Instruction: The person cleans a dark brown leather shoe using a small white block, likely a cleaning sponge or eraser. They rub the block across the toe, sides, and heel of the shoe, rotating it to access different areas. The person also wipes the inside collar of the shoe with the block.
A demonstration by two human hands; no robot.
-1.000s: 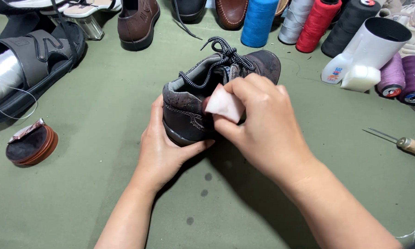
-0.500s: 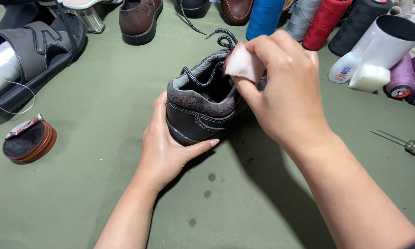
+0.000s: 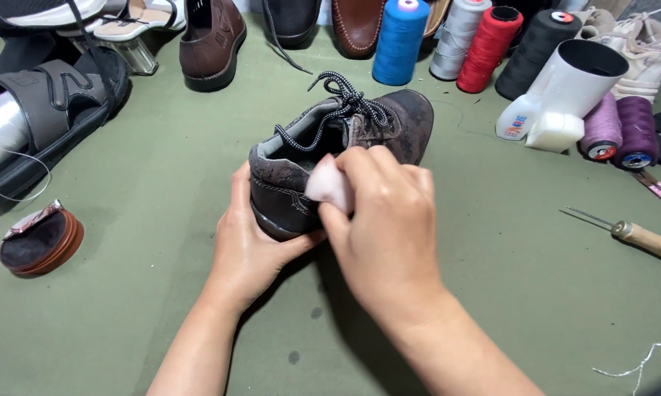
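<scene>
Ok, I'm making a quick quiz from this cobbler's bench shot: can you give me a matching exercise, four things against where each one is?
Things:
1. dark brown laced shoe
2. pale pink block
3. awl with wooden handle
4. round polish tin

Places:
A. lying at the right edge of the green mat
B. pinched in the right hand, against the shoe's heel
C. on the mat at the far left
D. steadied at the heel by the left hand

Pairs: 1-D, 2-B, 3-A, 4-C
</scene>
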